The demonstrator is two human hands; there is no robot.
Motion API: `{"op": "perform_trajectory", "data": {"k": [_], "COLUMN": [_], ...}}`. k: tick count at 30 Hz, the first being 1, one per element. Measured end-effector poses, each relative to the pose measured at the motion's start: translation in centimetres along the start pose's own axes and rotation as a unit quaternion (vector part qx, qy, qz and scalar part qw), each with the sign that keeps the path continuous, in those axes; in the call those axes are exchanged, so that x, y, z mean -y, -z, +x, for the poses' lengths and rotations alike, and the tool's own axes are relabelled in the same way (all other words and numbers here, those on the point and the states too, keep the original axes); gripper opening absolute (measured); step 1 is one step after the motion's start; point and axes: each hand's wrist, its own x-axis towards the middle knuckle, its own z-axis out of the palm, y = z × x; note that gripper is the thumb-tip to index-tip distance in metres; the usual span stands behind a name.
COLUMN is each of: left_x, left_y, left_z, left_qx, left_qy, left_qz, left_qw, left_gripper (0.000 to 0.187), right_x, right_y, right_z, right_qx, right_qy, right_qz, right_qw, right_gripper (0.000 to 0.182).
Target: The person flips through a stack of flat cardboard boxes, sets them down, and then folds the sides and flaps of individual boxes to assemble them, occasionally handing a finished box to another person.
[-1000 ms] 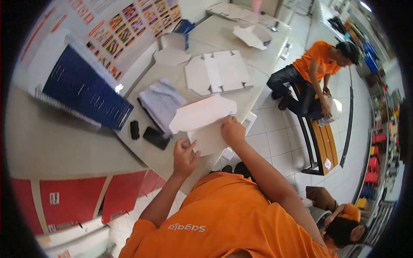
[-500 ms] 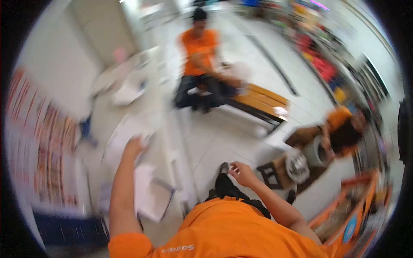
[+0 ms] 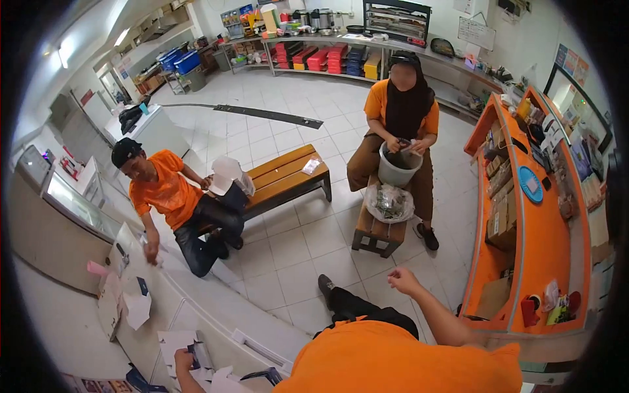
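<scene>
My left hand (image 3: 184,360) is low on the left over the white worktop, its fingers closed at a white cardboard box piece (image 3: 171,339) with dark parts. Other white card pieces (image 3: 226,381) and a dark-edged flat item (image 3: 263,376) lie just right of it. Farther up the worktop (image 3: 154,327) rests a white card sheet with a dark patch (image 3: 137,308). My right hand (image 3: 403,281) hangs in the air over the tiled floor, holding nothing, with its fingers loosely bent and apart.
A person (image 3: 170,190) sits at the left end of a wooden bench (image 3: 282,177), one hand at the worktop. Another person (image 3: 400,111) handles something in a grey bucket (image 3: 398,171), behind a clear bag (image 3: 389,203). An orange shelf unit (image 3: 544,242) stands at right.
My view has swung right and up, showing more of the room. My left hand now appears lower, near the bottom edge; my right hand appears farther right.
</scene>
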Motion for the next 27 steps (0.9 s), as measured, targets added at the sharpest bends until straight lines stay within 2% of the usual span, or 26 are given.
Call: {"op": "perform_trajectory", "data": {"k": [2, 3, 4, 5, 6, 7, 9, 10, 12, 13, 14, 15, 16, 17, 18, 20, 22, 24, 26, 27], "left_x": [0.7, 1.2, 2.1, 0.9, 3.1, 3.4, -2.2, -6.1, -9.6, -13.5, -18.1, -19.7, -21.1, -24.1, -26.9, -30.9, -32.3, -32.9, -33.4, -33.4], "left_y": [0.8, 2.3, 3.7, 5.8, 8.2, 9.8, 13.7, 12.6, 9.5, 7.0, 3.5, -0.2, -4.7, -7.4, -10.6, -12.6, -15.4, -16.8, -17.2, -17.8], "left_z": [-1.6, -1.7, -2.2, -5.0, -3.5, -5.0, -14.5, -20.1, -23.3, -27.4, -32.5, -31.7, -32.1, -34.2, -34.8, -37.3, -36.2, -35.8, -35.9, -35.4], "left_qx": [-0.214, -0.268, -0.358, -0.401, -0.477, -0.472, -0.451, -0.433, -0.439, -0.281, -0.170, -0.098, -0.078, -0.073, -0.034, 0.125, 0.107, 0.120, 0.225, 0.242], "left_qy": [-0.120, -0.089, -0.091, -0.066, -0.086, -0.105, -0.168, -0.212, -0.279, -0.290, -0.299, -0.357, -0.433, -0.443, -0.447, -0.440, -0.491, -0.476, -0.365, -0.346], "left_qz": [0.141, 0.154, 0.124, 0.100, 0.118, 0.095, 0.043, 0.016, -0.013, -0.151, -0.268, -0.304, -0.307, -0.257, -0.335, -0.426, -0.457, -0.494, -0.600, -0.606], "left_qw": [0.959, 0.947, 0.921, 0.908, 0.866, 0.870, 0.875, 0.876, 0.854, 0.902, 0.900, 0.878, 0.844, 0.856, 0.829, 0.780, 0.734, 0.718, 0.676, 0.674], "left_gripper": [0.033, 0.038, 0.039, 0.042, 0.043, 0.043, 0.047, 0.048, 0.052, 0.056, 0.060, 0.064, 0.061, 0.057, 0.047, 0.037, 0.029, 0.027, 0.025, 0.024], "right_x": [2.1, 3.3, 4.6, 6.0, 7.7, 9.4, 13.9, 16.3, 21.1, 23.0, 25.1, 26.9, 28.6, 30.1, 30.6, 29.6, 28.4, 27.2, 26.1, 25.7], "right_y": [-2.2, -3.1, -3.8, -4.3, -4.5, -4.6, -4.7, -4.5, -4.9, -5.4, -5.7, -6.1, -6.3, -6.4, -6.6, -7.7, -8.1, -7.8, -8.3, -8.3], "right_z": [-0.3, -0.3, -0.2, 0.0, 0.0, -0.5, -2.5, -4.2, -7.4, -9.2, -11.2, -13.2, -15.1, -16.8, -17.7, -17.4, -17.0, -16.6, -16.4, -16.5], "right_qx": [0.077, 0.082, 0.098, 0.114, 0.119, 0.121, 0.131, 0.124, 0.119, 0.122, 0.130, 0.135, 0.136, 0.107, 0.076, 0.102, 0.128, 0.143, 0.133, 0.112], "right_qy": [0.048, 0.051, 0.117, 0.184, 0.192, 0.216, 0.249, 0.299, 0.398, 0.443, 0.498, 0.550, 0.554, 0.629, 0.695, 0.705, 0.716, 0.722, 0.729, 0.706], "right_qz": [-0.054, -0.057, -0.055, -0.054, -0.061, -0.066, -0.076, -0.095, -0.097, -0.080, -0.066, -0.050, -0.045, -0.017, 0.011, 0.025, 0.036, 0.003, 0.010, 0.014], "right_qw": [0.994, 0.994, 0.987, 0.975, 0.972, 0.967, 0.957, 0.941, 0.904, 0.884, 0.855, 0.822, 0.820, 0.770, 0.715, 0.701, 0.685, 0.678, 0.672, 0.699], "right_gripper": [0.028, 0.028, 0.027, 0.026, 0.026, 0.025, 0.024, 0.025, 0.028, 0.031, 0.033, 0.035, 0.035, 0.034, 0.033, 0.035, 0.037, 0.039, 0.039, 0.037]}}
